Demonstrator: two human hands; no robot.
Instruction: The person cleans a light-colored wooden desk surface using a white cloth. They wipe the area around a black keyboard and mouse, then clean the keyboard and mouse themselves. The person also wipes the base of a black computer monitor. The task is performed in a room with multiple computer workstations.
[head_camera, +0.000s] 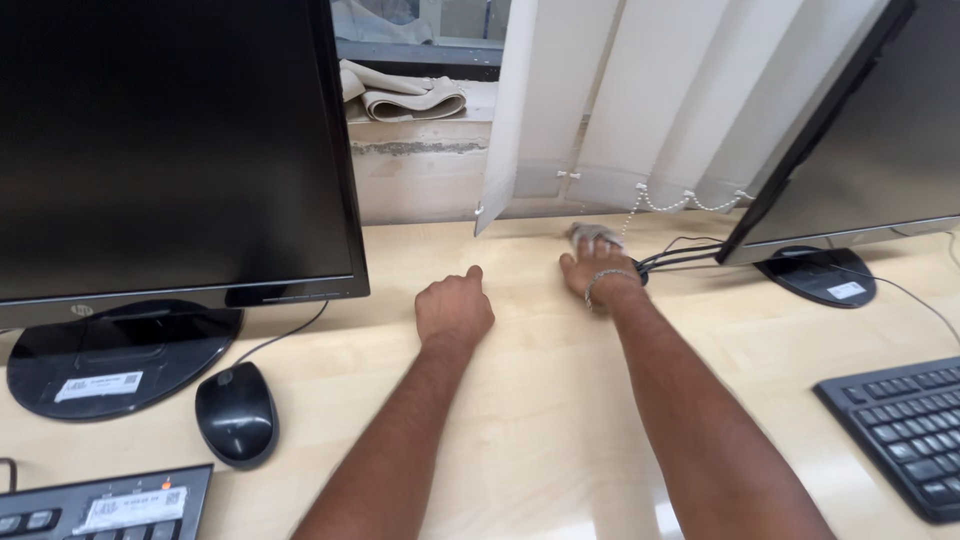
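Head view shows both your arms stretched out over a pale wooden desk (540, 400); your left hand (453, 308) rests on the bare desktop, curled into a loose fist with the thumb poking up, holding nothing; your right hand (592, 268) lies further out, near the back edge of the desk, palm down with the fingers pressed onto a small grey cloth (590, 236); that cloth sits bunched under your fingertips, just below the hanging white blind slats (640, 110) and their bead chain (680, 203); it is blurred, so you cannot make out more of its shape; a thin bracelet (606, 281) circles your right wrist; black cables (680, 256) run along the desk just right of that hand, toward the base of the right monitor (860, 130); the left monitor (170, 140) stands on its round foot at your left, its screen dark; a black mouse (237, 412) lies near that foot, well apart from your left hand; a keyboard corner (105, 505) shows at the lower left; another black keyboard (905, 430) sits at the lower right; folded cloth (405, 95) lies on the window ledge behind.
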